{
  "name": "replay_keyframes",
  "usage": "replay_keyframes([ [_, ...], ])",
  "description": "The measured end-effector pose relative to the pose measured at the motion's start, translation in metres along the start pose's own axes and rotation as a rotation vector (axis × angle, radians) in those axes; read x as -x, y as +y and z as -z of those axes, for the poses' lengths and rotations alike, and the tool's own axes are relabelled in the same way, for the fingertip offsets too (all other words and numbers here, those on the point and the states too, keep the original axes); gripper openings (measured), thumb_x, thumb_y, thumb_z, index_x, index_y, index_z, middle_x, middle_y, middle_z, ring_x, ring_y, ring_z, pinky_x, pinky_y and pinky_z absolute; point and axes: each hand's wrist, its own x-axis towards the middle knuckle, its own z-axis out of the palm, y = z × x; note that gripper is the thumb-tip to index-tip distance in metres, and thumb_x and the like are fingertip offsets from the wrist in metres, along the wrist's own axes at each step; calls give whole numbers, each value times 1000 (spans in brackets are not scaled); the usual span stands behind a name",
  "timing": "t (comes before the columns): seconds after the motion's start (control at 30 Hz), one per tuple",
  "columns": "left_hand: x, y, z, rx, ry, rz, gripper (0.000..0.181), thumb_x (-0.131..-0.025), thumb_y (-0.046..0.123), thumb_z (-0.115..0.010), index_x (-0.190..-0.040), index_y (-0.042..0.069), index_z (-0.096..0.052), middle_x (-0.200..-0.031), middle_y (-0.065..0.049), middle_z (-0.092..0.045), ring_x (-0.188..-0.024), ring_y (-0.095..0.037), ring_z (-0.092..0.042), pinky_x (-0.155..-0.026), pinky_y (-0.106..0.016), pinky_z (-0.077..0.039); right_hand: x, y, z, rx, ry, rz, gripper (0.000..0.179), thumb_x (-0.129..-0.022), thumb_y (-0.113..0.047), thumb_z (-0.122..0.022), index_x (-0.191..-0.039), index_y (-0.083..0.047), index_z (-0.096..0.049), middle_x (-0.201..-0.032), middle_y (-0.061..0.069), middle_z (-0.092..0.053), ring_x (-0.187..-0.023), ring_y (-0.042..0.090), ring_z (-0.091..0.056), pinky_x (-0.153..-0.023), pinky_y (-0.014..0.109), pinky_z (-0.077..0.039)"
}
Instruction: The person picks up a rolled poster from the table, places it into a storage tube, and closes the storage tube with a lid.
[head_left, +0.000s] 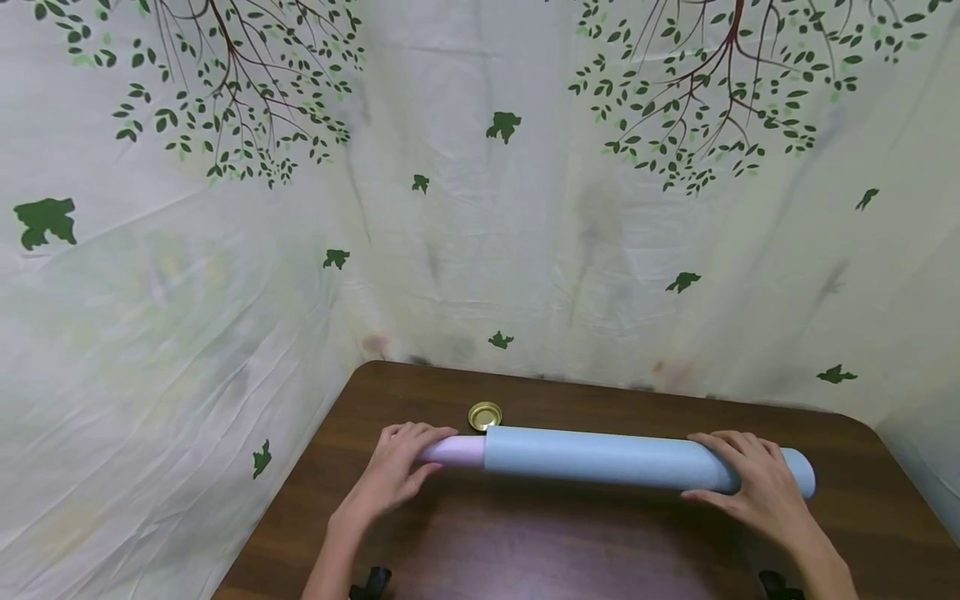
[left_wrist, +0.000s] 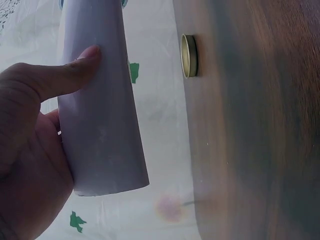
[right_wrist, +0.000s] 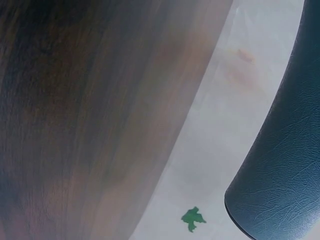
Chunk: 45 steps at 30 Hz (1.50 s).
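My left hand [head_left: 393, 467] grips a smooth lilac paper roll [head_left: 461, 451]. In the left wrist view, the thumb presses along the side of the roll [left_wrist: 102, 125], whose free end points down. The roll's other end runs into the left mouth of a long light blue tube [head_left: 592, 454]. Near that tube's right end, my right hand [head_left: 757, 483] holds it, thumb in front and fingers over the top. The right wrist view catches the rounded end of the textured tube [right_wrist: 285, 165], with that hand out of sight. How deep the roll sits inside is hidden.
A round gold metal lid [head_left: 485, 415] lies on the brown wooden table [head_left: 570, 550], just behind the tube's left mouth. White cloth walls [head_left: 465, 250] with printed leaves rise behind and beside the table. Two black objects [head_left: 371, 583] show at the front edge.
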Motion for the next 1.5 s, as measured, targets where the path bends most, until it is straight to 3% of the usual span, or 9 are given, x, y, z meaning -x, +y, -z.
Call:
replay_keyframes([
  [0.2,0,2,-2,-1,-27,3,52,-79,11,-87,-128,18,-70,-109,4,-73,-106,-17,-66,-99,-52,-44,3,0,-1,-6,-5,-17,87,-50,-46,-99,-128,-21,-71,-112,5,-68,-102,27,-58,-89,47,-35],
  [0.77,-4,11,-5,8,-35,-3,50,-80,12,-87,-127,18,-71,-110,4,-73,-106,-17,-66,-99,-51,-45,2,-2,-1,-4,-19,-6,87,-52,-47,-98,-130,-21,-70,-112,4,-68,-103,26,-58,-88,47,-35],
  [1.5,-4,12,-10,9,-37,-22,53,-79,13,-88,-128,18,-70,-109,5,-72,-104,-15,-65,-100,-51,-44,-1,-5,-7,8,-6,34,87,-52,-53,-97,-129,-22,-71,-110,1,-70,-100,25,-61,-84,46,-36],
])
